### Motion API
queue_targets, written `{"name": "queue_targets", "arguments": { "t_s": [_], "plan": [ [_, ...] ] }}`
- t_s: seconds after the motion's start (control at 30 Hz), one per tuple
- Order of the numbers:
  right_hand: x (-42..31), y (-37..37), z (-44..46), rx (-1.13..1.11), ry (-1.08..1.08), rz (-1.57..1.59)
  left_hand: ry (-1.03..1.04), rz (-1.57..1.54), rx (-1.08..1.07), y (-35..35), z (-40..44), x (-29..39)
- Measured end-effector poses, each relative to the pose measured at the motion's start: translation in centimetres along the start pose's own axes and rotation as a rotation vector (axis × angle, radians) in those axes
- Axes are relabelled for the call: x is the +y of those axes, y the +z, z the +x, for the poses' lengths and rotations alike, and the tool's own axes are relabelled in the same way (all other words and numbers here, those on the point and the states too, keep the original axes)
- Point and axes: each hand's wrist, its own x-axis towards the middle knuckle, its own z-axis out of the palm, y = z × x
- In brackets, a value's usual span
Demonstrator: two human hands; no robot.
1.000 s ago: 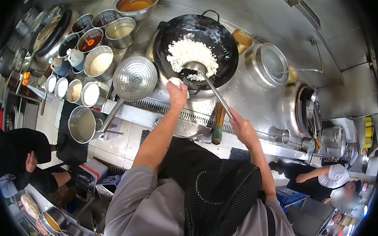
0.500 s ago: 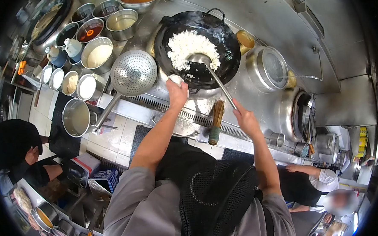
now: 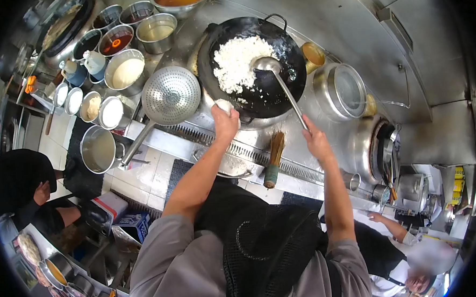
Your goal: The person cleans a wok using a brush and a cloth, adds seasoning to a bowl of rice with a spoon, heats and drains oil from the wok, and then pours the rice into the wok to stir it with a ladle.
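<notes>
A black wok (image 3: pixel 270 101) sits on the steel range with a heap of white rice (image 3: pixel 239 62) in it. My right hand (image 3: pixel 316 139) is closed round the handle of a ladle (image 3: pixel 267 65), whose bowl rests at the right side of the rice. At the wok's near left edge, my left hand (image 3: pixel 226 123) grips a white cloth (image 3: pixel 224 105) against the rim. A bamboo wok brush (image 3: pixel 274 157) lies on the range's front edge, between my forearms.
A perforated strainer (image 3: pixel 171 95) rests left of the wok, over a pot (image 3: pixel 98 149). Several bowls of sauces and seasonings (image 3: pixel 125 72) stand farther left. A steel pot (image 3: pixel 340 91) is right of the wok. Co-workers are at lower right (image 3: pixel 383 248) and far left (image 3: pixel 19 176).
The ladle has moved to the right across the wok, and the rice lies more to the left of it. My left hand keeps its hold. The co-worker at right has shifted downward.
</notes>
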Motion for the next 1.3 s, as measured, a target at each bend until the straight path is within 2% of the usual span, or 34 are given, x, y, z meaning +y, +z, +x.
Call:
{"name": "queue_targets", "arguments": {
  "t_s": [0.03, 0.1, 0.13, 0.2, 0.27, 0.33, 0.37, 0.43, 0.47, 0.53, 0.57, 0.63, 0.67, 0.7, 0.77, 0.83, 0.9, 0.93, 1.0, 1.03, 1.1, 1.17, 1.23, 1.27, 1.3],
  "plan": [
    [-1.1, -0.7, 0.6, 0.01, -0.009, 0.007, 0.013, 0.004, 0.008, 0.0, 0.3, 0.1],
    [-5.8, -2.7, 0.4, -0.207, 0.595, 0.609, 0.03, 0.017, 0.018, 0.0, -0.1, 0.1],
    [-6.4, -2.1, 0.1, -0.205, 0.593, 0.613, 0.022, 0.015, -0.003, -0.4, -0.3, 0.6],
    [-7.0, -0.4, 0.1, -0.018, 0.606, 0.575, 0.017, 0.035, 0.009, -0.3, -0.4, 0.7],
    [-7.7, 4.2, 2.0, 0.074, 0.579, 0.304, 0.018, 0.056, 0.013, -0.2, -0.3, 0.7],
    [-8.2, 9.8, 3.3, 0.084, 0.496, 0.336, 0.019, 0.057, -0.001, 0.1, -0.2, -0.1],
    [-8.8, 10.3, 3.7, 0.065, 0.312, 0.248, 0.016, 0.06, -0.012, 0.0, 0.0, -0.3],
    [-11.9, 4.6, 3.4, -0.235, 0.522, 0.727, 0.023, 0.051, -0.027, -0.3, -0.1, 0.3],
    [-11.9, 2.8, 2.8, -0.232, 0.52, 0.734, 0.027, 0.034, -0.022, -0.1, -0.1, -0.2],
    [-11.0, 0.2, 2.2, -0.233, 0.555, 0.985, 0.038, 0.047, -0.021, 0.0, 0.1, -0.9],
    [-11.5, 0.4, 2.7, -0.24, 0.552, 0.982, 0.034, 0.046, -0.015, 0.0, 0.1, -0.9],
    [-12.4, 1.0, 4.3, -0.029, 0.586, 0.6, 0.115, 0.13, 0.059, 0.0, -0.3, -1.0],
    [-9.5, 5.1, 5.5, 0.15, 0.394, 0.352, 0.026, 0.069, -0.016, -0.4, -0.4, -0.5],
    [-9.9, 5.6, 5.9, 0.153, 0.395, 0.354, 0.029, 0.069, -0.018, -0.7, -0.3, -0.3],
    [-11.5, 6.7, 6.4, -0.019, 0.532, 0.711, -0.203, -0.278, -0.229, -1.1, -0.2, -0.1],
    [-10.0, 6.6, 5.0, -0.104, 0.463, 0.683, -0.226, -0.268, -0.245, -1.2, 0.2, -0.2],
    [-9.1, 5.0, 3.4, -0.138, 0.131, 0.586, -0.252, -0.264, -0.255, -1.3, 0.2, -0.2],
    [-9.2, 3.2, 2.7, -0.143, 0.123, 0.585, -0.241, -0.234, -0.238, -1.3, 0.1, -0.1],
    [-13.4, -3.6, 1.4, -0.427, 0.547, 0.673, -0.239, -0.199, -0.216, -1.7, -0.1, 0.0],
    [-13.6, -3.3, 0.1, -0.438, 0.552, 0.673, -0.27, -0.319, -0.231, -1.8, -0.1, 0.0],
    [-14.2, -2.7, -2.4, -0.158, 0.353, 0.502, -0.314, -0.437, -0.245, -2.3, -0.5, 0.3],
    [-16.1, -1.6, -3.7, -0.314, 0.564, 0.398, -0.39, -0.465, -0.304, -2.7, -0.4, 1.1],
    [-12.7, 3.7, -4.8, -0.317, 0.292, 0.316, -0.364, -0.394, -0.281, -1.9, 0.1, -0.1],
    [-11.6, 4.5, -4.7, -0.146, 0.124, 0.331, -0.354, -0.366, -0.276, -2.0, 0.2, -0.2],
    [-12.3, 2.5, -3.6, -0.143, 0.125, 0.332, -0.342, -0.34, -0.265, -2.1, 0.4, 0.2]
  ]
}}
